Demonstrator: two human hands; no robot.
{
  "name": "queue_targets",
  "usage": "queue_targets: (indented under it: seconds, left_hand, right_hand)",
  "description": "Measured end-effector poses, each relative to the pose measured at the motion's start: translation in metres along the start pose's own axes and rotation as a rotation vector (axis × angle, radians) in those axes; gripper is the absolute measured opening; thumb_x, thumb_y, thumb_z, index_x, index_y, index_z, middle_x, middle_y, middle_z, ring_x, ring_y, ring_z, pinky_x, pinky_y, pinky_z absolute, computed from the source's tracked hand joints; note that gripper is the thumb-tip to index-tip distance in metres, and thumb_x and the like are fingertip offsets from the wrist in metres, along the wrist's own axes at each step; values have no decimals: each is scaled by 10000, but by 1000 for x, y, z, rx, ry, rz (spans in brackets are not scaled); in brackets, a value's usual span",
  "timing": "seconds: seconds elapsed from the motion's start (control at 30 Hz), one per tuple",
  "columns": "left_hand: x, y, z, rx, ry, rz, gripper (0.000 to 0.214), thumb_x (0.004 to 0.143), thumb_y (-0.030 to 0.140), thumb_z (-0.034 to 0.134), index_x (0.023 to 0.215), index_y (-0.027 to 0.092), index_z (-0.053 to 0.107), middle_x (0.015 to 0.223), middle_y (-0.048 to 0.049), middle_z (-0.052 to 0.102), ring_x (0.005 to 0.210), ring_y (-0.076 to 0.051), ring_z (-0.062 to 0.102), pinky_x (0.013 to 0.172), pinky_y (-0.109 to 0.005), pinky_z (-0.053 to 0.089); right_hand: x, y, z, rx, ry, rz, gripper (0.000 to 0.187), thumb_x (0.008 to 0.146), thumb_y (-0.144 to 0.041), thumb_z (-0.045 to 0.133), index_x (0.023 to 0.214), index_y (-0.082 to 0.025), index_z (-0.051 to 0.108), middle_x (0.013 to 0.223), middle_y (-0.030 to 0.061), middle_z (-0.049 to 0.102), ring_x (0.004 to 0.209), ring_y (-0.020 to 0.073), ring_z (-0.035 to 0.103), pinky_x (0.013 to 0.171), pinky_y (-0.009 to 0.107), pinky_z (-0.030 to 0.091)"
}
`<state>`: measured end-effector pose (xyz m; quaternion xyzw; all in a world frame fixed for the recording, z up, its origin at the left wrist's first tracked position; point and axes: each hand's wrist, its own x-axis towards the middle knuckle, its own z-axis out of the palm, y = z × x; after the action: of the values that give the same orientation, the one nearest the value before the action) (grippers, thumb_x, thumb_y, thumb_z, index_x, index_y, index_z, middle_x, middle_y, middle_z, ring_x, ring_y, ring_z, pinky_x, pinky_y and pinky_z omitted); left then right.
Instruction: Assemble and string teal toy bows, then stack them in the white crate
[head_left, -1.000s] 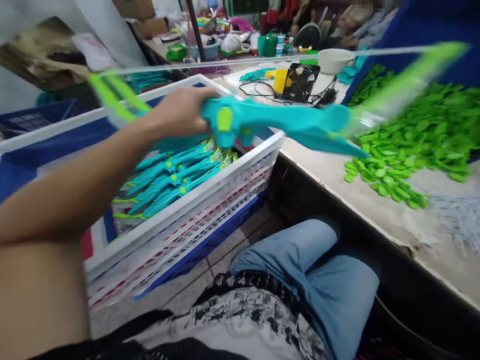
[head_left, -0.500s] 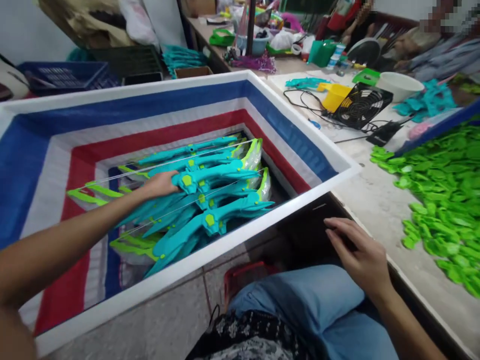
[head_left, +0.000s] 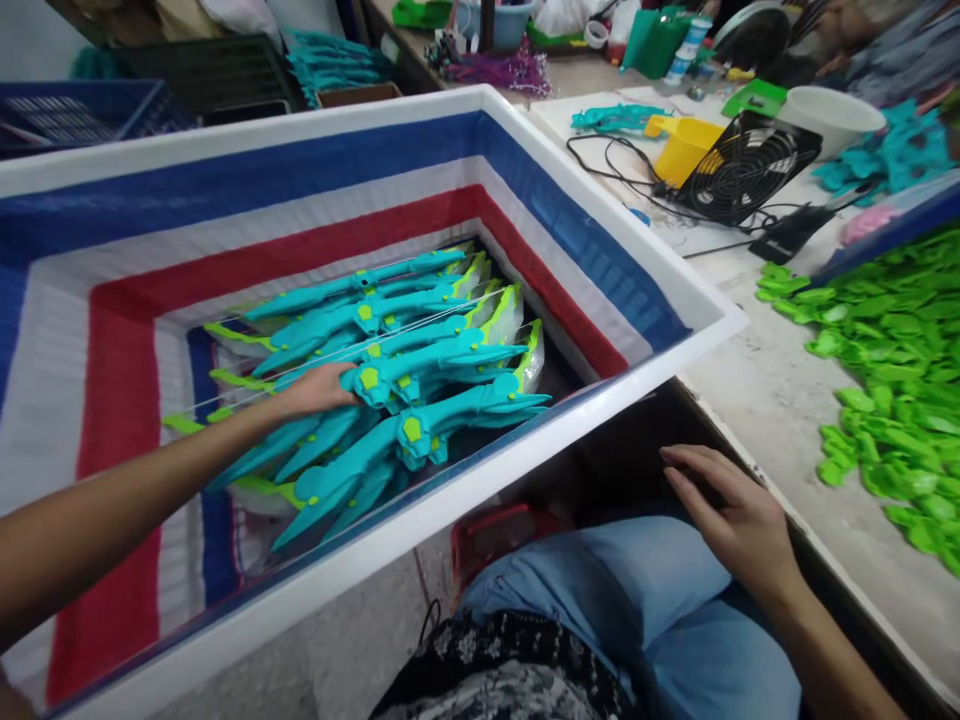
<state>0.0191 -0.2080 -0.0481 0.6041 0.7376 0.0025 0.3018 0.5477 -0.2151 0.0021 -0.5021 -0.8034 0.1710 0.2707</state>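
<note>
A big white crate (head_left: 705, 325) with a blue, white and red striped lining stands to my left. Inside it lies a stack of several teal and lime toy bows (head_left: 435, 420) with thin strings. My left hand (head_left: 319, 388) reaches down into the crate and grips the middle of the top toy bow (head_left: 420, 365), which rests on the pile. My right hand (head_left: 731, 515) lies open on my blue-clad knee by the table's dark edge, holding nothing.
The table at right carries a heap of small green plastic parts (head_left: 892, 350), a black fan (head_left: 742, 165) with cables, a yellow scoop (head_left: 679, 145) and a white bowl (head_left: 829, 120). A red basket (head_left: 499, 530) sits on the floor under the crate. Blue and dark crates stand at the back left.
My left hand carried the bow from above the crate down onto the pile inside. My right hand came into view and settled on my knee. The view tilted down over the crate.
</note>
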Motion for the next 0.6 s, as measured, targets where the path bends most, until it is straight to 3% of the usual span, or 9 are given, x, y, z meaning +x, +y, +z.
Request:
queue_targets:
  seconds: [0.2, 0.4, 0.53, 0.6]
  left_hand:
    - [38, -4, -37, 78, 135, 32, 606, 744, 299, 628, 1294, 109, 458, 1229, -11, 608, 1011, -139, 526, 850, -182, 376]
    - [64, -7, -20, 67, 122, 37, 675, 756, 373, 609, 1340, 104, 405, 1332, -35, 540, 1119, -159, 506, 920, -216, 368]
    - [54, -9, -15, 129, 129, 32, 601, 798, 439, 531, 1349, 243, 394, 1292, 73, 573, 1220, -184, 465, 959, -232, 362]
    - [45, 5, -21, 244, 90, 14, 505, 839, 390, 477, 1332, 306, 406, 1182, 102, 635, 1213, -208, 482, 959, -265, 383]
  right_hand:
    - [-13, 12, -10, -40, 40, 46, 194, 854, -292, 581, 1033, -256, 645, 1012, 37, 666, 919, 189, 644, 824, 319, 526]
    - [-38, 23, -19, -55, 68, 70, 209, 842, -314, 596, 1035, -252, 647, 1011, 34, 669, 919, 193, 649, 851, 332, 521]
    - [-62, 32, -25, -86, 105, 133, 212, 840, -316, 592, 1034, -253, 651, 1019, 34, 669, 936, 199, 649, 863, 345, 520]
    - [-80, 34, -29, -101, 133, 180, 207, 843, -314, 584, 1026, -248, 654, 1012, 37, 671, 932, 195, 649, 853, 339, 522]
